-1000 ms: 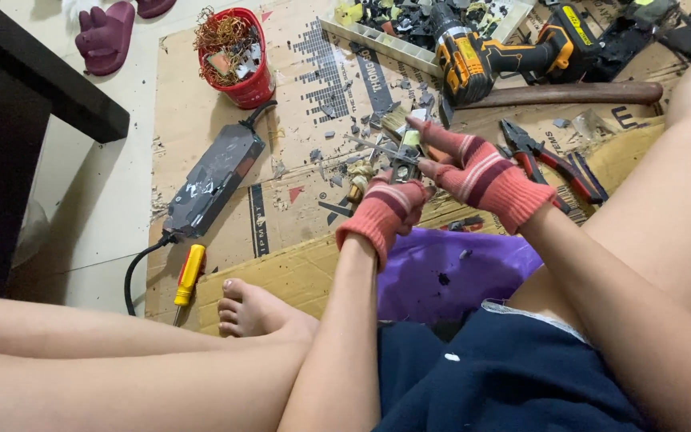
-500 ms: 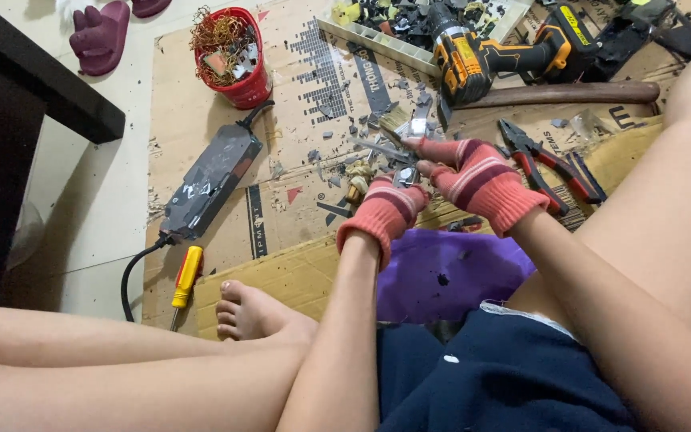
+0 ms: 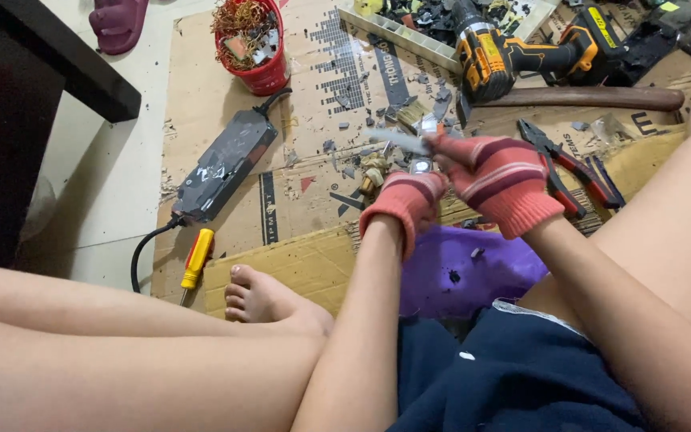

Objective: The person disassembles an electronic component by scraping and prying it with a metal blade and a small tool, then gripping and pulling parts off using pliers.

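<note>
Both my hands wear red striped knit gloves and meet over the cardboard floor mat (image 3: pixel 225 88). My left hand (image 3: pixel 405 200) is closed on a small metal part (image 3: pixel 421 166) that shows just above its fingers. My right hand (image 3: pixel 493 180) is wrapped around a thin silvery tool (image 3: pixel 397 140) whose blurred tip points left above the part. What the part is cannot be made out.
A black power adapter (image 3: pixel 221 164) with cable and a yellow screwdriver (image 3: pixel 197 258) lie left. A red bucket of copper wire (image 3: pixel 251 40) stands behind. A yellow-black drill (image 3: pixel 513 58), red-handled pliers (image 3: pixel 569 164), a wooden handle (image 3: pixel 593 98) and a purple basin (image 3: pixel 457 272) surround my hands.
My hands have shifted a little toward me and the silvery tool now sweeps left, blurred, above the held part. The view has moved slightly.
</note>
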